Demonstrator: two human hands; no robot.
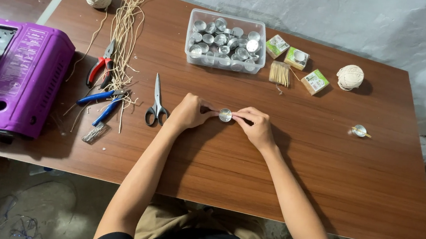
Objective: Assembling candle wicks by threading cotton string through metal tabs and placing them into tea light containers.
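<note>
A small round silver metal cup [225, 115] is held at the middle of the brown wooden table [352, 197], pinched from both sides; the left hand [188, 111] is closed on its left edge and the right hand [255, 126] on its right edge, with a thin stick seen across the cup's rim between the fingertips; black-handled scissors [157, 103] are laid just left of the left hand; blue-handled pliers [101, 103], red-handled pliers [101, 65] and loose pale wick strands [126, 26] are seen further left, beside a purple portable gas stove [14, 77]; a clear plastic box of empty silver cups [226, 42] is set behind the hands; a bundle of wooden sticks [280, 73], small green boxes [314, 81] and a ball of cream twine [350, 77] are grouped to its right; a second silver cup [359, 130] is placed well apart near the right edge.
</note>
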